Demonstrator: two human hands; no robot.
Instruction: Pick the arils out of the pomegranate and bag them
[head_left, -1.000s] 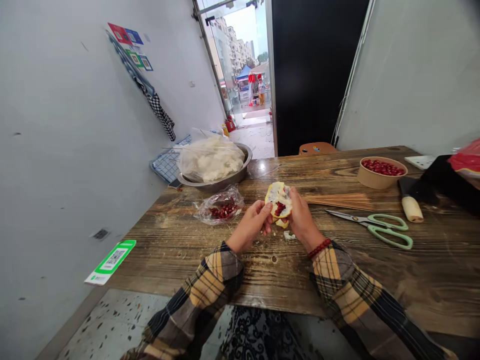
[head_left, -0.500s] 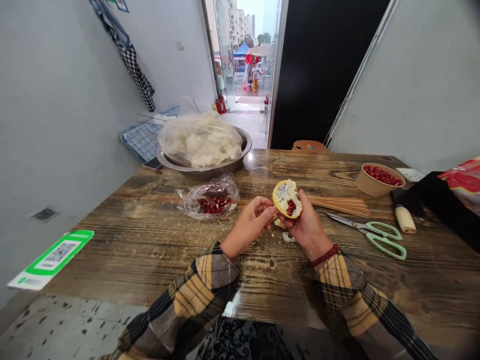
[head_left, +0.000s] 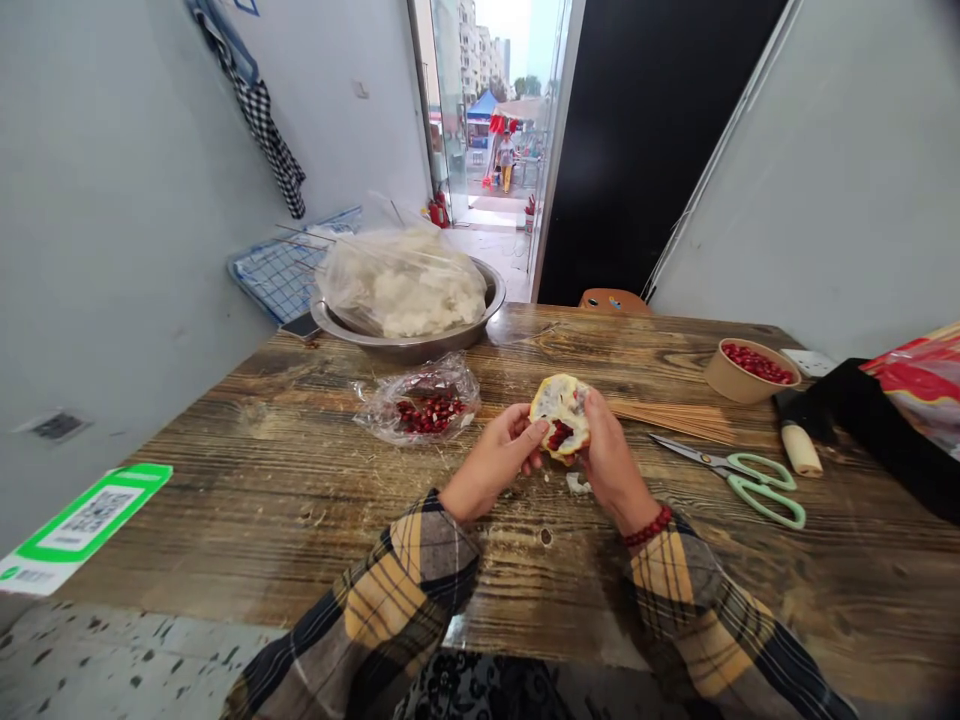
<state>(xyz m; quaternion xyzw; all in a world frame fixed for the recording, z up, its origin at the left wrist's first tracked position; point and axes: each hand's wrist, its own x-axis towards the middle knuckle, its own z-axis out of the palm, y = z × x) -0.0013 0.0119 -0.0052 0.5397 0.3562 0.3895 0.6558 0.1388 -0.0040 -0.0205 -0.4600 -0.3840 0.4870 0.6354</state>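
A piece of pomegranate [head_left: 564,405], with yellow rind, pale pith and a small cluster of red seeds, is held between both hands above the table. My right hand [head_left: 613,455] grips its right edge, thumb on top. My left hand [head_left: 501,455] closes on its lower left edge, the thumb beside the seeds; the fingers beneath are partly hidden. Left of the hands lies a clear plastic bag [head_left: 420,400] with loose red seeds in it. A small pale scrap [head_left: 577,483] rests on the wood just below the fruit.
A metal basin [head_left: 412,345] with a bag of white material stands at the back left. To the right are thin wooden sticks [head_left: 675,418], green-handled scissors [head_left: 739,475], a paper bowl [head_left: 739,380] of red seeds and a wooden-handled tool [head_left: 801,450]. A QR card [head_left: 90,520] is at left.
The pomegranate piece has moved slightly left and down and is turned more face-up. My left thumb has shifted onto its face beside the seeds.
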